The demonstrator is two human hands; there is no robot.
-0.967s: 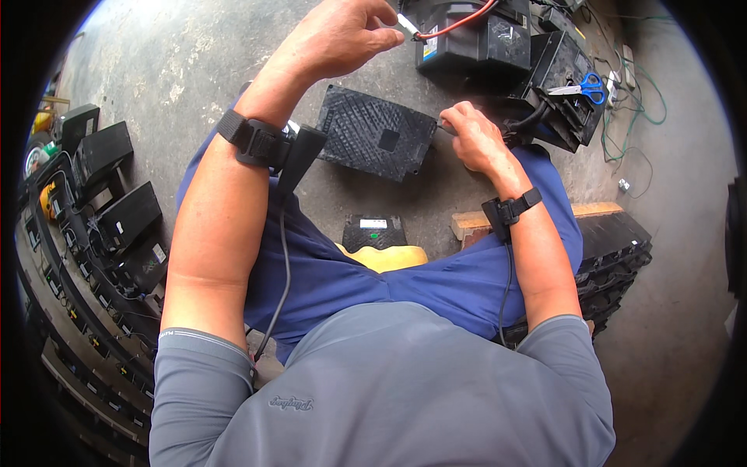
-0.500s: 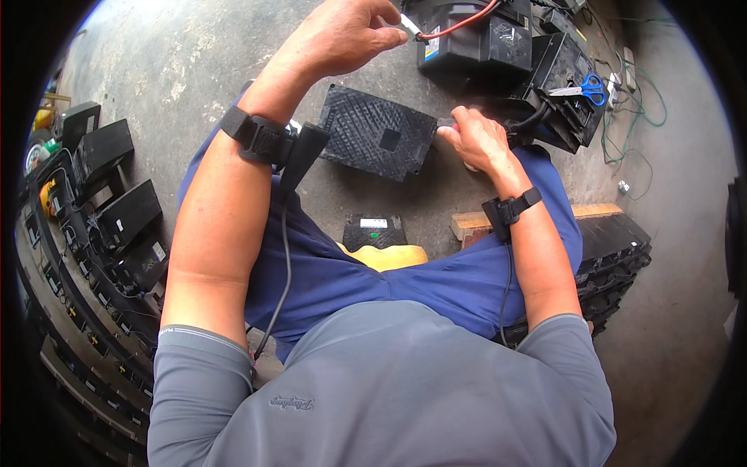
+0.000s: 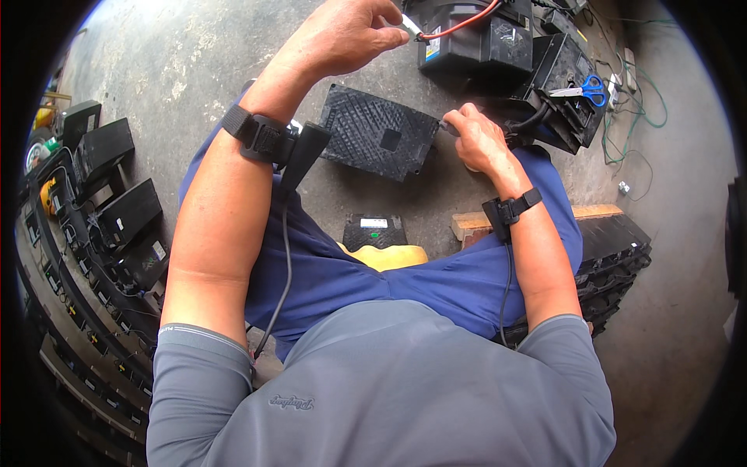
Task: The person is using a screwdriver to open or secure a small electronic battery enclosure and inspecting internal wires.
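My left hand (image 3: 346,35) is at twelve o'clock in the view, fingers pinched shut on the metal tip of a red cable (image 3: 459,25); the cable runs from that pinch toward one o'clock and arcs over the top of a black battery (image 3: 475,43) standing on the concrete floor (image 3: 179,70); my right hand (image 3: 478,140) sits lower, at about one o'clock from the middle, curled closed around a dark thing at its fingertips, which I take to be the end of a black cable (image 3: 529,124), though the knuckles hide the contact and I cannot be sure; that cable leads on toward two o'clock into an open black battery case (image 3: 564,86); blue-handled scissors (image 3: 580,89) lie on the top of that case; between my two hands, just at nine o'clock of the right one, a black ribbed rubber mat (image 3: 377,132) lies flat on the floor; both wrists wear black straps, the left one carrying a dark box with a cord; below the mat, toward six o'clock, a small black device (image 3: 373,229) rests by my knees; at three o'clock a wooden plank (image 3: 467,226) lies on stacked black trays (image 3: 615,249); along nine o'clock stands a row of black batteries (image 3: 101,202); green wires (image 3: 638,109) trail at two o'clock.
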